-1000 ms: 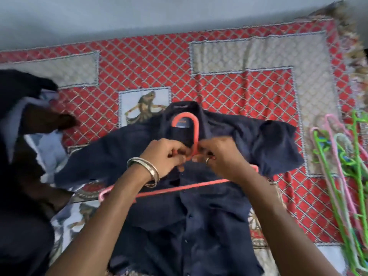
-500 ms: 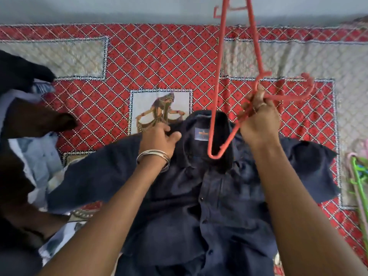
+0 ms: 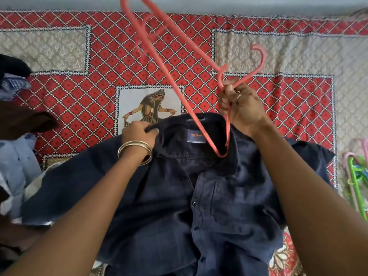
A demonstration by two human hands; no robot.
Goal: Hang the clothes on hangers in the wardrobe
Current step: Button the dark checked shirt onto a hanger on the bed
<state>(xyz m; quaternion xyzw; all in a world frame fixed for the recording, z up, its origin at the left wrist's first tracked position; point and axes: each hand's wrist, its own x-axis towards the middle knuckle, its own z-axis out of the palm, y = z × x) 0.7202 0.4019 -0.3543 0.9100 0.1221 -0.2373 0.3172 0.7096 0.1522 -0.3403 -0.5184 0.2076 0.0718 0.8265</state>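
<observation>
Gripping coral plastic hanger (image 3: 180,80) in your right hand (image 3: 242,108); left hand (image 3: 138,134) pinches dark navy button shirt (image 3: 179,206) collar open so the hanger tip can enter.

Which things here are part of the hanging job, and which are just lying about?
In use:
dark navy button-up shirt
coral plastic hanger
left hand
right hand

Lying about:
red patterned bedspread
green and pink plastic hangers
pale blue garment

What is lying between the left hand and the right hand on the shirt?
In the head view, between the left hand and right hand lie the navy shirt's open collar with its label and the coral hanger's lower corner.
</observation>
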